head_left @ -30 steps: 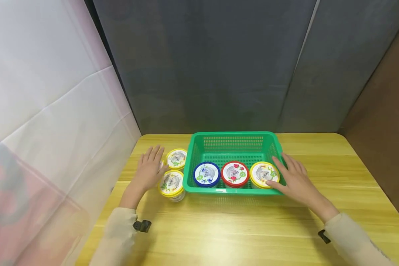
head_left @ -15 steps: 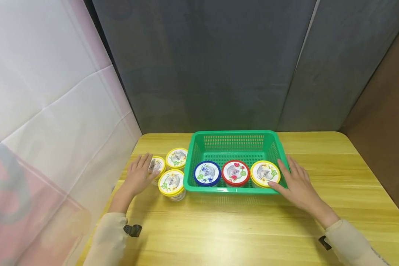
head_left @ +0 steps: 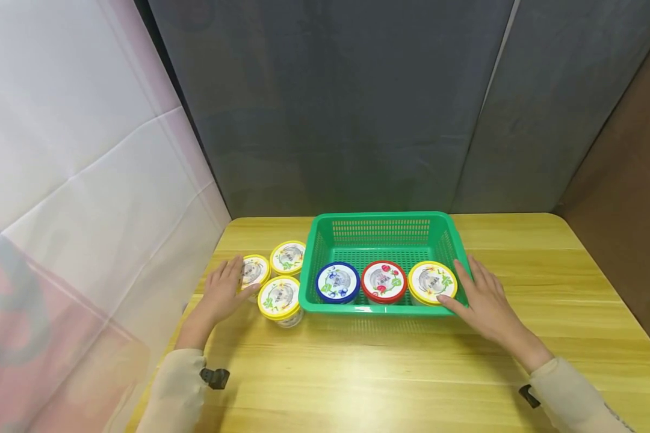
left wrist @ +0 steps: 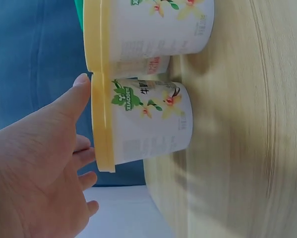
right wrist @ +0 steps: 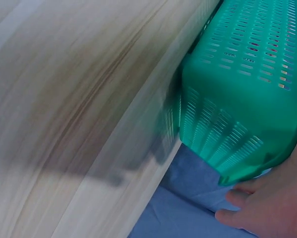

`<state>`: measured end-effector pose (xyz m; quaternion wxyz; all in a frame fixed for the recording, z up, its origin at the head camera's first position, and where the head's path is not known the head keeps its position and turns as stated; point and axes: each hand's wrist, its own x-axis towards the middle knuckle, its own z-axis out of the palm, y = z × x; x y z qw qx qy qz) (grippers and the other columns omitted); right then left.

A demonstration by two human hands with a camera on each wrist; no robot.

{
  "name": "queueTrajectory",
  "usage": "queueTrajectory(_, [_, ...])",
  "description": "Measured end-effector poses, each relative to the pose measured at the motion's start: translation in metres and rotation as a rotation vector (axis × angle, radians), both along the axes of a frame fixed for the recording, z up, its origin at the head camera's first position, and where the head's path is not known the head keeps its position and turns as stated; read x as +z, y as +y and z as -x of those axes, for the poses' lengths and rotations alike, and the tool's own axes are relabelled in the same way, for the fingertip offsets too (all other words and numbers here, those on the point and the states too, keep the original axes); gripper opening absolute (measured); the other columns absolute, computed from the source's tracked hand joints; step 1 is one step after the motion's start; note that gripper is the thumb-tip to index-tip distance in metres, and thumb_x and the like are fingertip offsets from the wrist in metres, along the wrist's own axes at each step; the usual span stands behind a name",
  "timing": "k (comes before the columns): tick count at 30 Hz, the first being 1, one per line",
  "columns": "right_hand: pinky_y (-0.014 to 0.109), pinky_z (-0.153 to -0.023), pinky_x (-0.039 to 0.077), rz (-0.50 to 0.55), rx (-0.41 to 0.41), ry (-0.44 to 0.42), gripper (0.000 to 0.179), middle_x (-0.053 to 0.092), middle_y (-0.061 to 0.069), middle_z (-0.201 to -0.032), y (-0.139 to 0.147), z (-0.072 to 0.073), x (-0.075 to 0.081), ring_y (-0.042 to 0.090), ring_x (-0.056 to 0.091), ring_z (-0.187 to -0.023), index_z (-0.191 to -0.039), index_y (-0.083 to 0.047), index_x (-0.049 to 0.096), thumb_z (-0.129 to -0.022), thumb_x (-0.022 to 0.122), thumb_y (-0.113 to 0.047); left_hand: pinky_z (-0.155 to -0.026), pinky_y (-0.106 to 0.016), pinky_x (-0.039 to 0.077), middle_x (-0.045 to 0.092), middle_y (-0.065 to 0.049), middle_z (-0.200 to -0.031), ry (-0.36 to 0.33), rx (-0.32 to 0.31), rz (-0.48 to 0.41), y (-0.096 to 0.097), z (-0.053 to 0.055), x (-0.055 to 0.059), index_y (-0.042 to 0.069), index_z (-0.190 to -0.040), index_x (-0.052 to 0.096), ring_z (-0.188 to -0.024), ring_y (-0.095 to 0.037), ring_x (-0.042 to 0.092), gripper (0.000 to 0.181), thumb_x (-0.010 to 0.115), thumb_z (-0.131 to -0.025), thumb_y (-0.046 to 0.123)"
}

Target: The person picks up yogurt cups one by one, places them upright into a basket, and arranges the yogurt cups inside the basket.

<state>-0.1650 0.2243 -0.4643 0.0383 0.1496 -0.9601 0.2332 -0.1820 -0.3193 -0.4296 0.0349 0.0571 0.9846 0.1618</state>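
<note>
My left hand (head_left: pixel 222 296) lies at the leftmost yellow-lidded tub (head_left: pixel 255 270), fingers extended over its left side. In the left wrist view, the thumb tip is right at the lid edge of that tub (left wrist: pixel 143 121), which has yellow flowers printed on its white side. Two more yellow-lidded tubs, a front one (head_left: pixel 279 298) and a back one (head_left: pixel 287 257), stand close by. My right hand (head_left: pixel 487 304) rests at the front right corner of the green basket (head_left: pixel 384 310), thumb over the rim and loose fingers outside. Inside are blue-lidded (head_left: pixel 337 282), red-lidded (head_left: pixel 383 281) and yellow-lidded (head_left: pixel 432 282) tubs.
The basket stands toward the back of the wooden table (head_left: pixel 357 373), its left wall close to the loose tubs. A dark grey partition (head_left: pixel 336 108) rises behind, with a pale sheet (head_left: pixel 103 150) on the left and a brown panel (head_left: pixel 623 168) on the right.
My left hand has moved left and toward me, bringing the leftmost yellow-lidded tub into view. My right hand has slid slightly right along the basket corner. The tubs have stayed in place.
</note>
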Motion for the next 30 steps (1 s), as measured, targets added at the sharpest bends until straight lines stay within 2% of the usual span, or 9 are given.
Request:
queueTrajectory(9, [0.073,-0.113,0.013,0.015,-0.004,-0.009,0.091,0.006,0.029,-0.164,0.000,0.000,0.000,0.053,0.014,-0.147,-0.158,-0.004,0.017,-0.095,0.055,-0.057,-0.115,-0.073,0.003,0.013,-0.029,-0.163,0.002,0.006,-0.027,-0.007,0.000,-0.002,-0.003,-0.157,0.011,-0.149,-0.052,0.006,0.098,0.059,-0.094,0.055])
queueTrajectory(19, [0.073,-0.113,0.013,0.028,-0.010,-0.013,0.092,0.006,0.030,-0.164,-0.001,0.000,-0.001,0.054,0.014,-0.147,-0.158,-0.002,0.018,-0.095,0.056,-0.056,-0.114,-0.075,0.005,0.016,-0.030,-0.162,0.010,0.011,-0.064,-0.012,0.001,-0.006,-0.003,-0.156,0.016,-0.148,-0.054,0.008,0.099,0.062,-0.091,0.056])
queueTrajectory(30, [0.073,-0.112,0.015,0.040,-0.007,0.011,0.090,0.008,0.030,-0.164,-0.002,0.000,-0.003,0.054,0.017,-0.146,-0.157,-0.001,0.020,-0.095,0.057,-0.054,-0.111,-0.077,0.011,0.019,-0.033,-0.159,0.022,0.009,-0.088,-0.017,0.007,-0.012,-0.004,-0.155,0.017,-0.143,-0.058,0.014,0.101,0.065,-0.089,0.055])
